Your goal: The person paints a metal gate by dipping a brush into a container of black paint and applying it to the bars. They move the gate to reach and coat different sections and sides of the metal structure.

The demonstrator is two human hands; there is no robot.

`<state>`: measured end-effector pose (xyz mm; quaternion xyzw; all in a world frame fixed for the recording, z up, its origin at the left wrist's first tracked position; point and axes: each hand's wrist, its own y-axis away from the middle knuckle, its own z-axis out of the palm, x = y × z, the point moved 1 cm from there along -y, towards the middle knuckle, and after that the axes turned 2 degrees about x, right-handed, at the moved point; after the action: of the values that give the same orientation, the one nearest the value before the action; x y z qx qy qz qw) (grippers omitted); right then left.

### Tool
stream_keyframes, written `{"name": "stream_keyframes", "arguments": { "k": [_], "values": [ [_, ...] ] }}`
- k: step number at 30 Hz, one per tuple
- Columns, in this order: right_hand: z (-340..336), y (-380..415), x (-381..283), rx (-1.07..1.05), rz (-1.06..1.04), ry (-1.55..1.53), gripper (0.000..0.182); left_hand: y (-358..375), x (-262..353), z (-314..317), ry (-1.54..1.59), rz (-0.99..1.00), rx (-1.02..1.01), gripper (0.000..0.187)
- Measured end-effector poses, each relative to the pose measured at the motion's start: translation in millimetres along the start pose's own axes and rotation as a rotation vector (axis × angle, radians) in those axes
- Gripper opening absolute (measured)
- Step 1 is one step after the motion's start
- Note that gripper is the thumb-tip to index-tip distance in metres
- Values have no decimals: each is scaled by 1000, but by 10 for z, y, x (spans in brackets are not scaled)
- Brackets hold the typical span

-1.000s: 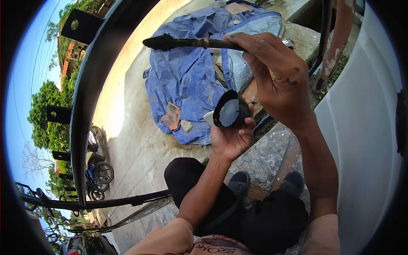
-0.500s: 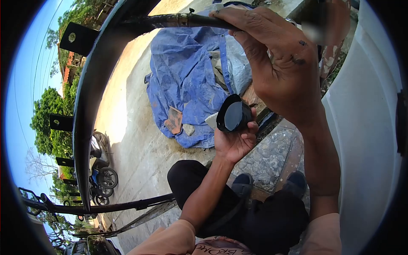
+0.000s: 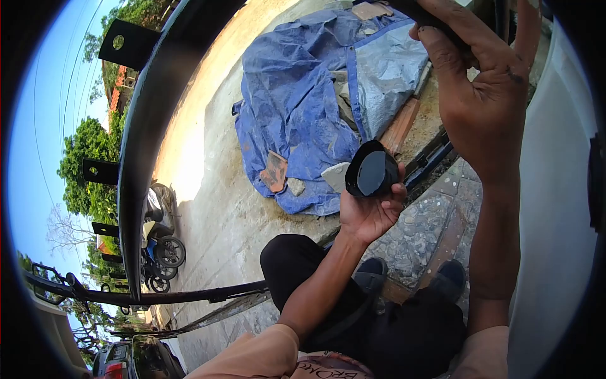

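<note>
A small round black cup with glossy black liquid in it, which looks like paint, rests in my left hand, the fingers curled around its side. Up at the top right, my right hand is closed at a dark bar, thumb and fingers on either side. Whether it grips the bar itself or something thin against it, I cannot make out. Dark smudges mark its skin. A black metal frame with holed tabs curves along the left.
Beyond the cup a blue tarp lies on the concrete ground, with a broken tile and stones on it. A pale panel rises at my right. Motorbikes stand far left. My shoes are on stone paving.
The view has shifted, so the tarp and frame sit differently in it. My right hand has moved toward the upper right along the dark bar. The cup stays in my left hand.
</note>
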<state>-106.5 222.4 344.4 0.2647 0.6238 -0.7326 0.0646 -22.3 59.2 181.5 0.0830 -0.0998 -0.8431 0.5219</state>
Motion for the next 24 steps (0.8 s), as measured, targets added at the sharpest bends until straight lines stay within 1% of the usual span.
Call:
{"name": "stream_keyframes", "arguments": {
  "k": [3,4,6,7,9,10,11,12,13,16,18,19,22,24],
  "values": [
    [14,92,113,-12,-11,2,23,-17,-15,-36,22,-4,-14,49],
    [6,49,-10,-83,-83,3,23,-38,-13,-85,38,-13,-25,51],
    [102,30,-102,-156,-130,-45,24,-33,-10,-160,72,-20,-28,56],
    [138,53,-109,-166,-133,-57,24,-48,-19,-176,69,-5,-42,57],
    [189,125,-93,-179,-124,-64,25,-50,-20,-149,42,-11,-64,51],
    [214,184,-73,-186,-114,-63,25,-52,-11,-174,65,-17,-75,51],
    [211,252,-73,-205,-106,-61,26,-62,-9,-201,87,-25,-90,52],
    [195,315,-98,-224,-103,-60,26,-89,-18,-215,109,-27,-87,60],
    [201,380,-148,-262,-114,-69,27,-103,-23,-221,100,-18,-105,61],
    [294,477,-348,-392,-204,-129,28,-92,-35,-162,88,-18,-32,64],
    [509,494,-503,-455,-285,-176,29,-109,-76,-95,83,3,-3,65],
    [604,484,-552,-471,-323,-203,30,-97,-95,-60,80,14,8,66],
    [762,449,-581,-459,-351,-231,30,-36,-104,-6,115,75,25,68],
    [791,436,-574,-451,-364,-245,29,-12,-91,-28,139,107,0,70]
  ]
}}
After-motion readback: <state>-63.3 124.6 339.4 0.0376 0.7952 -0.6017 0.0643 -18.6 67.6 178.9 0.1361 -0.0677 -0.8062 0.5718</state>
